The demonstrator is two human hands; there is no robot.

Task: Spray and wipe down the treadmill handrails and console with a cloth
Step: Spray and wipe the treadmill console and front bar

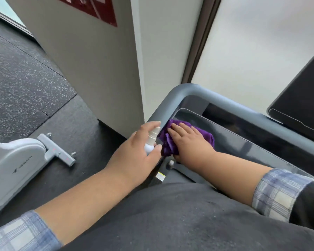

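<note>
A grey treadmill handrail (172, 98) bends round the left corner of the dark glossy console panel (243, 142). My left hand (134, 153) grips a small white spray bottle (151, 140), index finger over its top, right beside the rail. My right hand (188, 142) lies flat with straight fingers on a crumpled purple cloth (168, 142), pressing it onto the console's left end against the rail. A black screen (301, 95) rises at the far right.
A white pillar (98, 66) stands just left of the rail, with a frosted window (252, 42) behind the console. On the dark speckled floor (25, 84) to the left sits the grey base of another machine (16, 163).
</note>
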